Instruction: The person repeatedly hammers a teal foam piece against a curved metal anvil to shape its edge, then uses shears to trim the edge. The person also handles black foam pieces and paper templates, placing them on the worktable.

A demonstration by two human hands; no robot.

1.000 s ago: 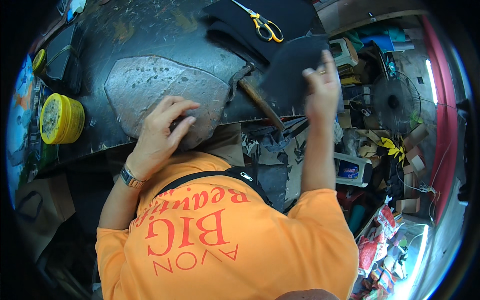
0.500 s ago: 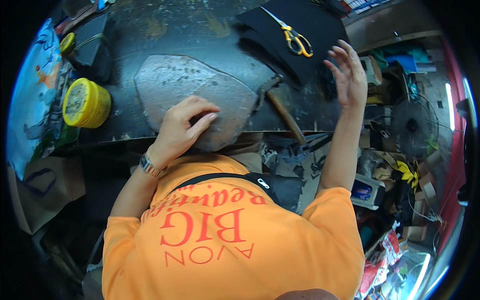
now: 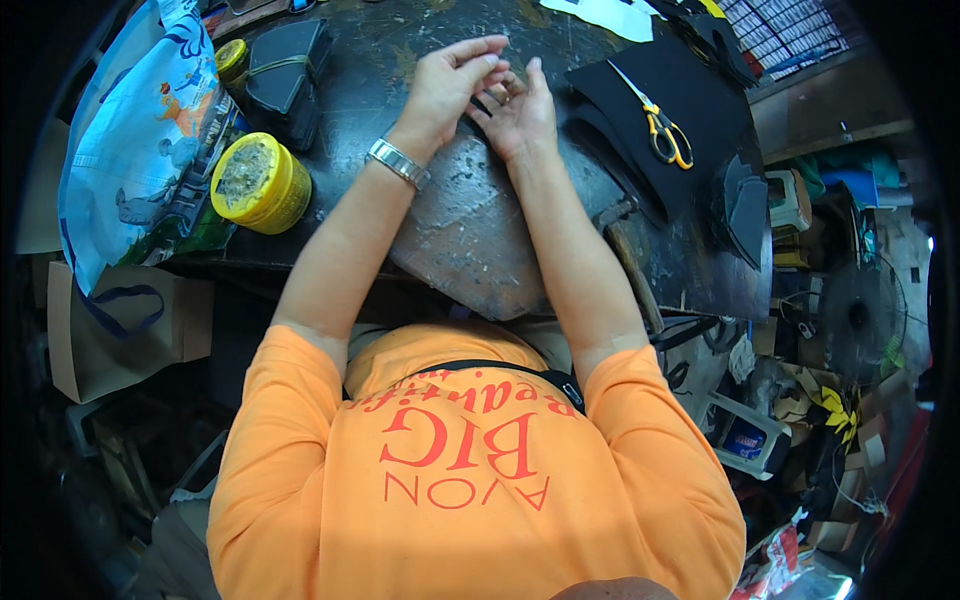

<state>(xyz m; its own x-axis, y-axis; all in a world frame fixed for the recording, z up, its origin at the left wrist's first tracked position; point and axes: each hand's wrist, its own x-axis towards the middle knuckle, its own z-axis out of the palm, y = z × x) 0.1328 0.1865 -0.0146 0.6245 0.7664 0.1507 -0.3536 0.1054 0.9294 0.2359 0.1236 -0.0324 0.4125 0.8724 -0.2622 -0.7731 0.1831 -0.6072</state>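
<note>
Above the far part of a worn grey slab (image 3: 470, 235) on the workbench, my two hands meet. My left hand (image 3: 450, 88), with a metal watch on its wrist, has its index finger stretched to the right and its thumb by the right hand's fingertips. My right hand (image 3: 522, 112) is turned palm up, thumb apart and fingers loosely bent. I make out nothing held in either hand. To the right, yellow-handled scissors (image 3: 662, 135) lie on black sheet material (image 3: 690, 85). A wooden-handled hammer (image 3: 634, 265) rests beside the slab, near my right forearm.
On the left stand a yellow tub (image 3: 262, 185), a smaller yellow jar (image 3: 232, 58), a banded stack of black pieces (image 3: 285, 80) and a blue printed bag (image 3: 140, 150). Black cut pieces (image 3: 742, 212) lie near the right edge of the bench (image 3: 700, 285). A fan (image 3: 860, 310) stands beyond.
My right hand has come in from the right to meet the left. My left hand has moved forward off the slab's near part. The view has shifted, so the bench things appear further right.
</note>
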